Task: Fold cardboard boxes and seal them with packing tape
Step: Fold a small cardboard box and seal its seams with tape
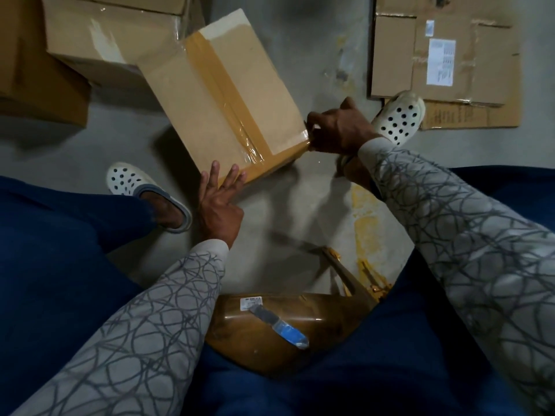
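Observation:
A folded cardboard box (192, 94) lies on the concrete floor in front of me, with brown packing tape (222, 85) running along its top seam and over the near edge. My left hand (220, 202) rests with spread fingers against the box's near corner. At the box's right corner my right hand (339, 127) is closed on something at the end of the tape; a tape roll is hidden by the fingers.
Larger boxes (99, 34) stand at the back left. Flattened cardboard sheets (444, 55) lie at the back right. A knife with a blue handle (279, 324) rests on a brown stool seat (264, 346) between my knees. My feet wear white perforated clogs (396, 118).

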